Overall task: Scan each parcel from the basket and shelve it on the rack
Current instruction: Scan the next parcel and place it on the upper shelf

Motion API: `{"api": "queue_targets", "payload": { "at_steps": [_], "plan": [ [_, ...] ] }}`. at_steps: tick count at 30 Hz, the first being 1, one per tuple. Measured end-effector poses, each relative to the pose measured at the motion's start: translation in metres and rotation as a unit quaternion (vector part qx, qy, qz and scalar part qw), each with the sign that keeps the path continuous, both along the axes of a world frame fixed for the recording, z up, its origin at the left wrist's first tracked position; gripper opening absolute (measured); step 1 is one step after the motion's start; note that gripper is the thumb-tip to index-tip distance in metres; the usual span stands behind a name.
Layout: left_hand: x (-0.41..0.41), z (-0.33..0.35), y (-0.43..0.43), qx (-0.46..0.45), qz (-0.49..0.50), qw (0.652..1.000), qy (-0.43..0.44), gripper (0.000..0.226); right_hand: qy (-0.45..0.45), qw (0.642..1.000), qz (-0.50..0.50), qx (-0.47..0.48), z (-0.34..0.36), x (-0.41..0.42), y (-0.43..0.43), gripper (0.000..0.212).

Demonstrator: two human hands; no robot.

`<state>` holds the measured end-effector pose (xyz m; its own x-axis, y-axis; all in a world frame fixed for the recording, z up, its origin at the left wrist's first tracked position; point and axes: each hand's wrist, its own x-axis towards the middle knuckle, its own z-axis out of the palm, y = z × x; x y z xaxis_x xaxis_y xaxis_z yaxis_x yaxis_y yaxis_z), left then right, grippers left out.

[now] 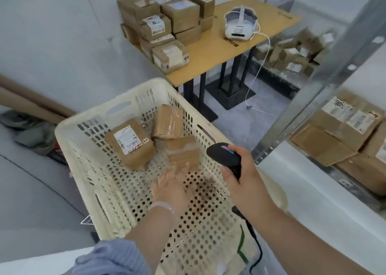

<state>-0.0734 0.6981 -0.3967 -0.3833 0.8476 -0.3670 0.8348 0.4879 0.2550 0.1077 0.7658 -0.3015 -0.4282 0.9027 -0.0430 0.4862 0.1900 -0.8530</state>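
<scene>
Labelled parcel: in the basket, beyond and left of the left grip.
Left grip: fingers straight, empty, tips at the plain parcel's near edge.
Right grip: wrapped round the scanner, right of both parcels.

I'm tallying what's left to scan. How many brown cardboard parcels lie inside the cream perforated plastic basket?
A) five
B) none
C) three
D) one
C: the cream perforated plastic basket holds three brown cardboard boxes: a white-labelled parcel, a taped parcel tilted behind it, and a plain parcel just ahead of the left hand.
</scene>
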Motion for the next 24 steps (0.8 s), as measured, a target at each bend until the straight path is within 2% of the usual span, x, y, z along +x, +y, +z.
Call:
{"api": "queue_targets", "payload": {
  "at_steps": [4, 9, 15, 24],
  "plan": [
    [-0.035, -0.008, 0.018, 0.005, 0.027, 0.999, -0.018, 0.07, -0.013, 1.0, 0.017, 0.002, -0.01, -0.043, 0.017, 0.054],
    [-0.082, -0.005, 0.062, 0.069, 0.105, 0.991, -0.045, 0.078, -0.029, 1.0, 0.009, -0.004, -0.028, -0.075, 0.035, 0.057],
    [-0.101, -0.007, 0.138, 0.144, 0.113, 0.983, -0.025, 0.093, -0.034, 0.999, -0.007, -0.027, -0.05, -0.088, 0.05, 0.052],
    [-0.094, -0.032, 0.175, 0.066, 0.111, 0.987, 0.092, 0.113, -0.018, 0.999, -0.028, -0.041, -0.064, -0.081, 0.059, 0.05]
  ]
}}
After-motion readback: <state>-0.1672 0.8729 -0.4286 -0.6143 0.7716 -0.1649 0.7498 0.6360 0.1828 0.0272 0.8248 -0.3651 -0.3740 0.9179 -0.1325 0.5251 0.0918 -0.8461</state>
